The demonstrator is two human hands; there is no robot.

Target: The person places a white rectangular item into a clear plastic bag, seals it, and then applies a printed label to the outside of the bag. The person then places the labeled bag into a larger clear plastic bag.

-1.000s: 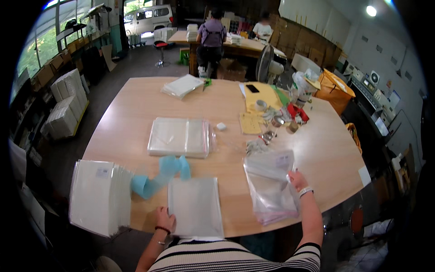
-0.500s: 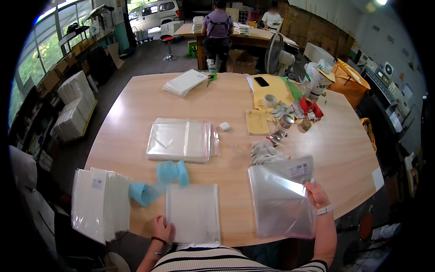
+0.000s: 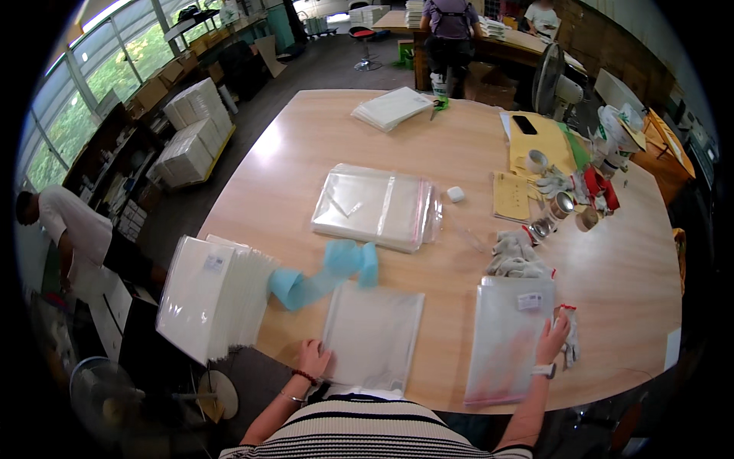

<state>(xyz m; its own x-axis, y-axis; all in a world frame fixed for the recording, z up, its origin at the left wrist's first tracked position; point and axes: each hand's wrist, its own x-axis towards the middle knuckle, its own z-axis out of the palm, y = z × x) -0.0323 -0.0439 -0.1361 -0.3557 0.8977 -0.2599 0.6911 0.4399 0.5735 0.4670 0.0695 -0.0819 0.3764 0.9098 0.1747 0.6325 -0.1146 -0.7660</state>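
Note:
A stack of clear plastic sleeves lies in front of me, close to the table's near edge. My left hand rests at its left edge, fingers loosely spread and touching the side. To the right, a clear plastic bag pack with a white label and a pinkish lower edge lies flat. My right hand is at the pack's right edge, fingers apart. Beyond the sleeves curls a light blue strip. A tall pile of white packs in clear film stands at the left.
Mid-table lies a stack of clear bags beside a small white case. Grey work gloves, a tape roll and a phone are at the right. Scissors lie far off. A person bends at the left; others work behind.
The clear pack in my right hand has come down flat onto the table, and that hand has loosened. The view has swung left, bringing a bending person into sight. My left hand stays by the sleeves.

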